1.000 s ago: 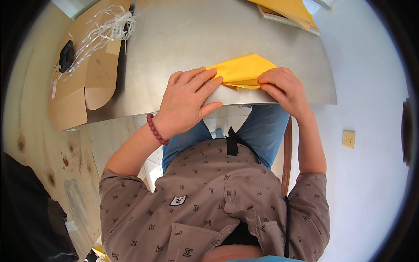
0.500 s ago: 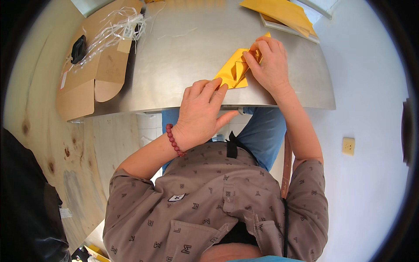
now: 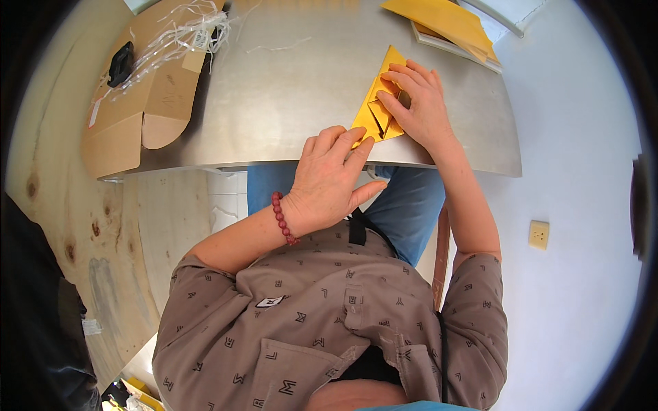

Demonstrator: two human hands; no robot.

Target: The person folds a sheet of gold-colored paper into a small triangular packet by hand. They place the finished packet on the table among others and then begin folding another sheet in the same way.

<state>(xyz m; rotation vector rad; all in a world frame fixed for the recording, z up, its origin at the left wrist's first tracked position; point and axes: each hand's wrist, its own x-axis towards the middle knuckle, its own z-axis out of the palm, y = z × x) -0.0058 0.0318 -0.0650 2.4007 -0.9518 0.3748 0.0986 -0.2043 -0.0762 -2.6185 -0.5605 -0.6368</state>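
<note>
A sheet of shiny yellow paper, folded into a long pointed shape with creased flaps, lies slantwise on the metal table near its front edge. My left hand rests its outstretched fingertips on the near left corner of the paper, thumb held apart. Curled over the right side of the paper, my right hand has a flap between thumb and fingers. A raised flap leaves a dark gap in the middle of the fold. My right fingers hide part of that side.
The grey metal table curves across the view. At its left lies an opened cardboard box with white plastic strips and a black object. More yellow sheets are stacked at the far right. A wall socket is on the right.
The folded paper has turned to stand steeper in the view, and its far tip shows clear of my right fingers. My left hand has shifted slightly right with the near corner.
</note>
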